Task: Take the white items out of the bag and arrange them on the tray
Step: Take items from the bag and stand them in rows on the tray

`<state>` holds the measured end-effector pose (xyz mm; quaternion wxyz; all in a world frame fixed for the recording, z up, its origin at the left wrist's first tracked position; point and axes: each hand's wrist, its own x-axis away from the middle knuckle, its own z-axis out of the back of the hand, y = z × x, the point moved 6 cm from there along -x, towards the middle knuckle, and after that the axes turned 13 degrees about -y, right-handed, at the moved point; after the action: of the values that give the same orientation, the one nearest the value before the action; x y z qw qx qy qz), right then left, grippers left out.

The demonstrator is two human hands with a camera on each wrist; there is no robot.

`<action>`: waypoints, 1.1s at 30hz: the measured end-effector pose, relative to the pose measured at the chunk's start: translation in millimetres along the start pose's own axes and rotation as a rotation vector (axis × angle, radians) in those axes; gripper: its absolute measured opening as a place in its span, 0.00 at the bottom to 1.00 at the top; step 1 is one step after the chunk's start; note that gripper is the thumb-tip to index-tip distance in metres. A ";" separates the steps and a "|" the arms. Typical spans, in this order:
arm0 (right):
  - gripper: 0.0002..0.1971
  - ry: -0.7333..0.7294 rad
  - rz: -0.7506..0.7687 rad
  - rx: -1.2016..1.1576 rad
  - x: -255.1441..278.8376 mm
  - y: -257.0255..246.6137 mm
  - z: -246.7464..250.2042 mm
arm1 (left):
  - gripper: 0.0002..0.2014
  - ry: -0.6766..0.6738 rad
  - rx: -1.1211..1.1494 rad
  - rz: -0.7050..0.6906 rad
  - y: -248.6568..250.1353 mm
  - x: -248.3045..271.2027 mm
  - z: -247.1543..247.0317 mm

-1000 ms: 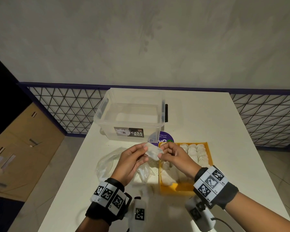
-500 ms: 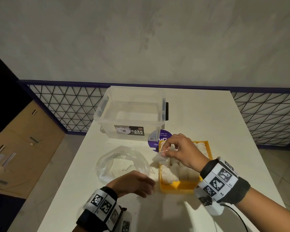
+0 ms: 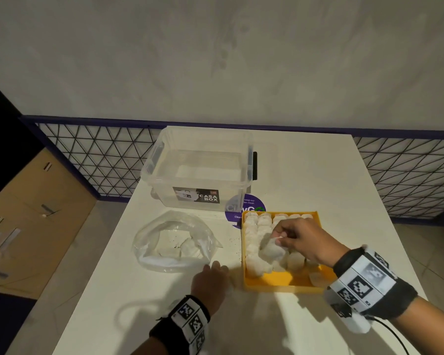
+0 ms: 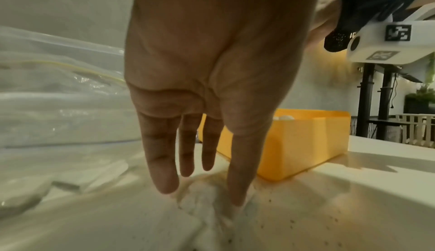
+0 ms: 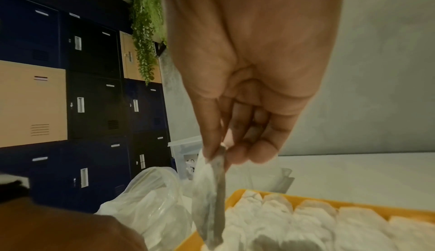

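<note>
A yellow tray [image 3: 277, 284] [image 4: 303, 143] [image 5: 195, 240] sits on the white table, filled with rows of white items [image 3: 256, 226] [image 5: 313, 217]. My right hand [image 3: 280, 239] [image 5: 223, 152] pinches one white item [image 3: 272, 249] [image 5: 209, 208] by its top edge just above the tray's middle. A clear plastic bag [image 3: 174, 242] [image 4: 58, 97] [image 5: 146, 204] lies open left of the tray with a few white items [image 3: 187, 248] inside. My left hand [image 3: 215, 270] [image 4: 202, 195] rests flat on the table between bag and tray, fingers straight, holding nothing.
A clear lidless storage box [image 3: 200, 172] stands behind the bag and tray, with a purple round sticker [image 3: 244, 208] beside it. The table's left edge [image 3: 108, 252] drops to the floor. A metal mesh fence [image 3: 92, 155] runs behind the table.
Both hands held the white item together; the left hand let go and dropped to the table. The right hand carried the item right and down over the tray.
</note>
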<state>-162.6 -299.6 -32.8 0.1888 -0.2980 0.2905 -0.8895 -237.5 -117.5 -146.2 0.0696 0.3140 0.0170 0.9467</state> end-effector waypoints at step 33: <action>0.19 -0.168 0.244 -0.204 -46.3 -73.0 -58.3 | 0.14 0.146 1.327 -0.383 -49.8 29.7 87.2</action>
<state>-177.0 -196.9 -44.4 0.2878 -0.3513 0.3964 -0.7979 -203.0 -65.0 -62.5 0.0276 0.2171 0.6520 0.7260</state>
